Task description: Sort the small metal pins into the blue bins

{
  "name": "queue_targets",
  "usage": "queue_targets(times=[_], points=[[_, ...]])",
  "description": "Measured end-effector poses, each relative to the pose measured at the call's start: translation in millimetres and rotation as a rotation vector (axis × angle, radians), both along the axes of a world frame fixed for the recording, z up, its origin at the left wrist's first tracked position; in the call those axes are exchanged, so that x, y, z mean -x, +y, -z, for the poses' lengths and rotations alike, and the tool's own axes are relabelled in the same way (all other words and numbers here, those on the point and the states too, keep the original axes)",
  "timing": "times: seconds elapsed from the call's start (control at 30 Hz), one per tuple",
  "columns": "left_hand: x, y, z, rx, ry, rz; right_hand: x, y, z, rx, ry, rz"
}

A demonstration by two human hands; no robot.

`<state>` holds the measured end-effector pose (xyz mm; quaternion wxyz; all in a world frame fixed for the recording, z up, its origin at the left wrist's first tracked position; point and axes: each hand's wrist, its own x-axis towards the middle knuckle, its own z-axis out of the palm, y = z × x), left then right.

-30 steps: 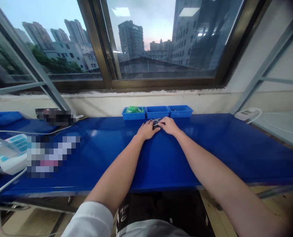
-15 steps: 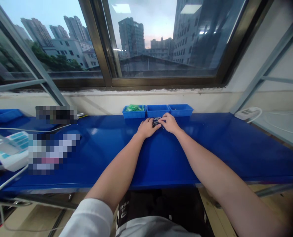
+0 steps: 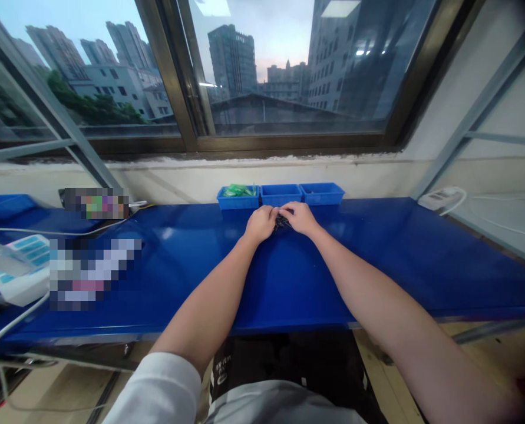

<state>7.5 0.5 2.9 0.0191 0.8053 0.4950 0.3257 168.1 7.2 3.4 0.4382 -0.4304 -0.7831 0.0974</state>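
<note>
Near the middle of the far edge of the blue surface (image 3: 284, 282) we have three blue bins (image 3: 281, 198) in a row. Just in front of them our left hand (image 3: 261, 224) and right hand (image 3: 303, 219) come together, fingers drawn narrow; we cannot tell whether they grip anything. Under them lies a pile of small dark pieces (image 3: 281, 223). We seem to be picking through it, which calls next for careful fingertip separation.
</note>
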Motion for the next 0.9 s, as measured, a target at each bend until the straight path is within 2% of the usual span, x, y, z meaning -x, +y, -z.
queue_targets(times=[0.17,0.43,0.67,0.77,0.9], points=[[0.6,2.1,1.1,0.006,-0.014,0.004,-1.0,0.7,0.2,0.119,0.156,-0.030],[4.2,-0.5,-3.2,-0.023,-0.100,0.045,-8.6,3.5,0.6,0.421,0.546,-0.182],[2.8,-2.4,-6.8,-0.025,-0.125,0.026,-13.2,6.2,3.5,0.484,0.628,-0.239],[2.8,-1.4,-5.1,-0.028,-0.147,0.022,-15.3,8.0,2.8,0.439,0.600,-0.165],[5.0,-0.4,-2.2,-0.051,-0.167,-0.024,-26.2,13.0,3.1,0.220,0.493,0.148]])
